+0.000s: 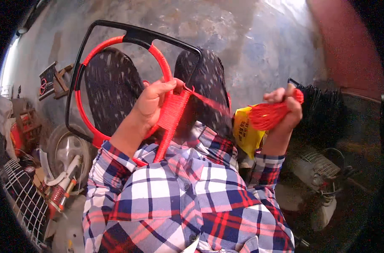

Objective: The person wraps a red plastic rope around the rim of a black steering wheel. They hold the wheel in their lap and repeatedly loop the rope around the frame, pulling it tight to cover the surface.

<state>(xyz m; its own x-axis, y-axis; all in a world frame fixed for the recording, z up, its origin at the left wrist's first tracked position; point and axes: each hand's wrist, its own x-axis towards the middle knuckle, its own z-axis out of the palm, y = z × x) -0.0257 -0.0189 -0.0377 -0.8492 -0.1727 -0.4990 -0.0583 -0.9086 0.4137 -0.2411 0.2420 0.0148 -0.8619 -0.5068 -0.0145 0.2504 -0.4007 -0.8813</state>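
Blue-white-red plaid fabric sleeves point(109, 166) lie nearest. The outstretched right hand point(291, 109) curls its fingers round a thick red cord bundle point(268, 117); to its left, the inward-bent left hand point(149, 105) has fingers pinching a rectangular red-wrapped black frame point(174, 110) over dark speckled knees point(109, 80).

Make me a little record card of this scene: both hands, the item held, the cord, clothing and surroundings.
Left hand: holding a red-wrapped ring
Right hand: gripping a bundle of red cord
Item: ring set within an angular black frame
Cord: a blurred red strand runs between bundle and ring
Clothing: plaid shirt, dark speckled trousers
Nearby: yellow package by the right hand; white wire grid, lower left
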